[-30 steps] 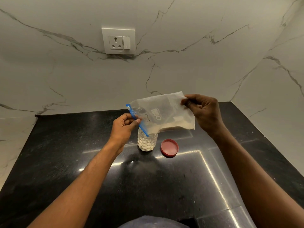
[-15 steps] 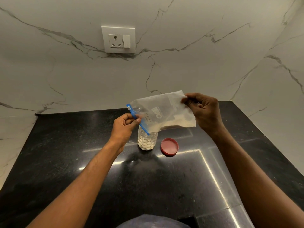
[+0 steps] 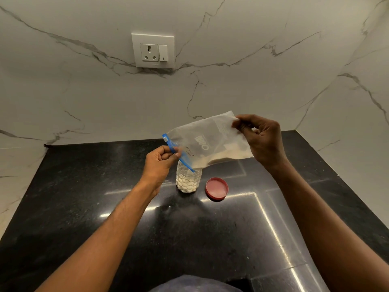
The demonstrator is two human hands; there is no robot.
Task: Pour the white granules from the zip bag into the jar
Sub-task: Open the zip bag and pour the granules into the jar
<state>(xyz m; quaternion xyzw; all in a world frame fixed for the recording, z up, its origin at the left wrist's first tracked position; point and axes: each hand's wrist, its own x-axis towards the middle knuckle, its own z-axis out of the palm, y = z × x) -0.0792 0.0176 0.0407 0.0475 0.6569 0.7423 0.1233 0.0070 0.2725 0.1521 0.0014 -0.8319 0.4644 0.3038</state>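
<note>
One black counter (image 3: 84,207), marble walls (image 3: 252,81).

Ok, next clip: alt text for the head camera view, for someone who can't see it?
Two bare hands tilt a clear zip bag of white granules over an open jar on a black counter. The left hand pinches its blue zip edge, the right hand its raised far corner. A red lid lies right of the jar.

The zip bag (image 3: 207,144) hangs across the jar (image 3: 188,180), hiding its mouth. Small print on the bag can't be read. Both forearms run off the near edge, the black counter (image 3: 84,207) too.
</note>
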